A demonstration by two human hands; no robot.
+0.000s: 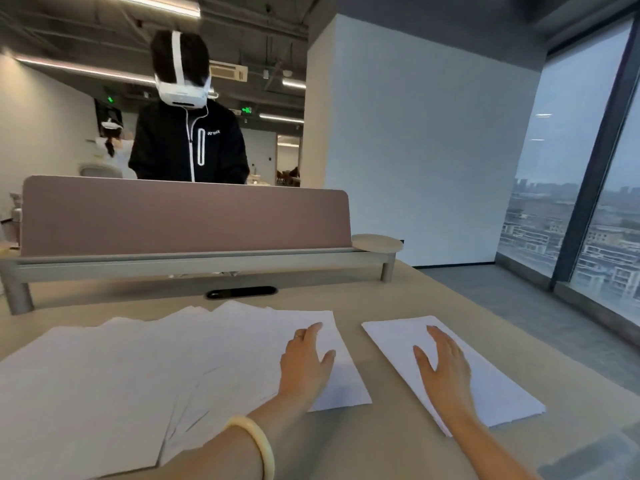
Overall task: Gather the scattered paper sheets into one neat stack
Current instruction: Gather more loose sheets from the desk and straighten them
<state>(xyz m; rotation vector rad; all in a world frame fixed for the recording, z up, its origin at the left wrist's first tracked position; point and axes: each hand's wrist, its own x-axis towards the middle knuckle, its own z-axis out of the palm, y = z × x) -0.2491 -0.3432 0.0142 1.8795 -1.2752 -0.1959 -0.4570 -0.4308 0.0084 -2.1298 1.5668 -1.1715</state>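
Observation:
Several white paper sheets [138,368] lie fanned and overlapping across the left and middle of the beige table [398,299]. My left hand [306,362] rests flat on the rightmost sheet of that fan, fingers straight. To the right, apart from the fan, a small squared stack of white sheets [491,382] lies at an angle. My right hand [445,365] lies flat on this stack, fingers spread.
A mauve divider panel [183,216] on a grey rail closes the table's far side, with a black cable slot [241,292] in front of it. A person in a dark jacket [188,143] stands behind it. The table's right edge drops to the floor by the windows.

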